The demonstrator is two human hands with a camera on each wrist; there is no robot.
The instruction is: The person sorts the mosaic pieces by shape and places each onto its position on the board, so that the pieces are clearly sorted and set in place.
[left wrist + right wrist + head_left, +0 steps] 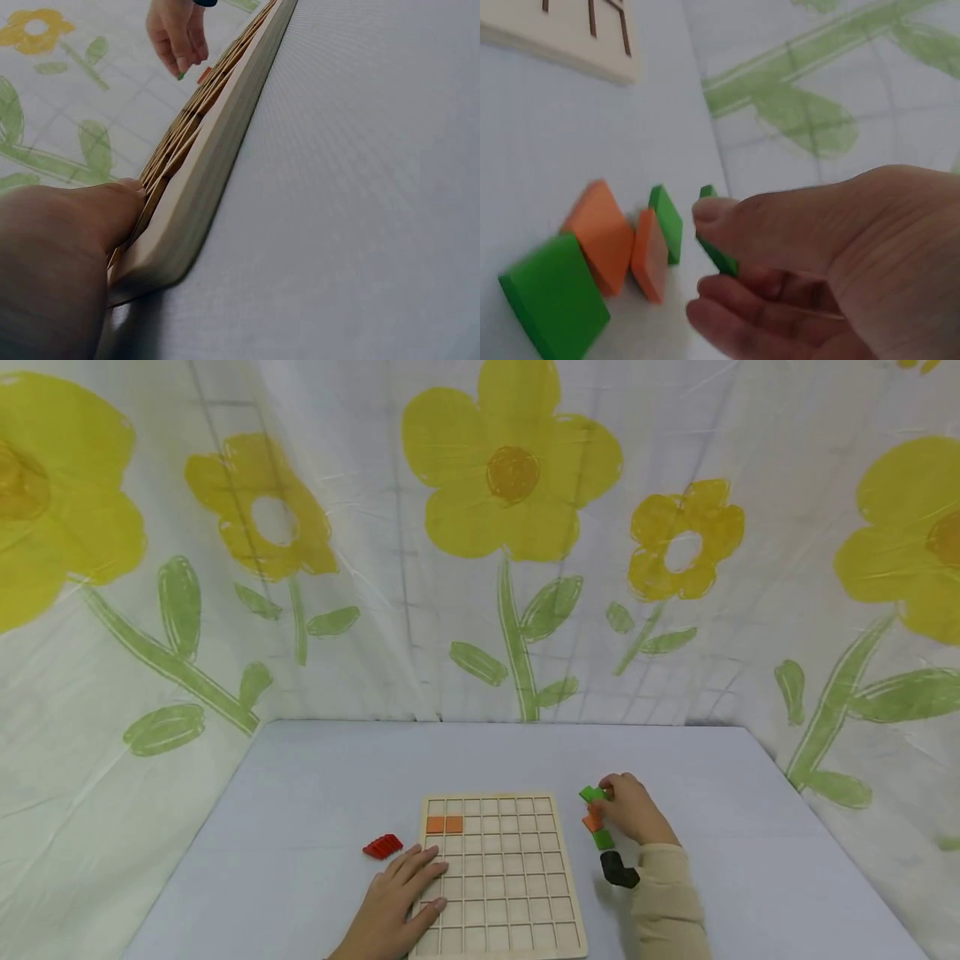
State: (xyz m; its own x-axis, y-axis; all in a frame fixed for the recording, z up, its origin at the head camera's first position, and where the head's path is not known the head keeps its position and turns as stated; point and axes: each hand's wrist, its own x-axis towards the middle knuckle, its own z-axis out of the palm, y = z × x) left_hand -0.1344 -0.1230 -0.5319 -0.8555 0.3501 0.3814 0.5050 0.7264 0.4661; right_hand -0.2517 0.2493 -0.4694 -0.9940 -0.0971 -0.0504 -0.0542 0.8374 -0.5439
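My left hand (393, 902) rests on the left edge of a wooden grid board (495, 887), its fingers stretched over the squares. In the left wrist view the thumb (112, 210) lies along the board's rim. Right of the board, my right hand (636, 812) pinches a green square tile (721, 259) between thumb and fingers, a little apart from the others. Beside it lie a large-looking green tile (555, 300), an orange tile (601, 238), a second orange tile (650, 259) and another green tile (667, 225). Two orange tiles (445, 824) sit side by side in the board's second row.
A leaning row of several red tiles (382, 846) lies left of the board. A black device (618, 870) is at the right sleeve. The pale table (337, 760) ends at a hanging white curtain (367, 635) printed with yellow flowers.
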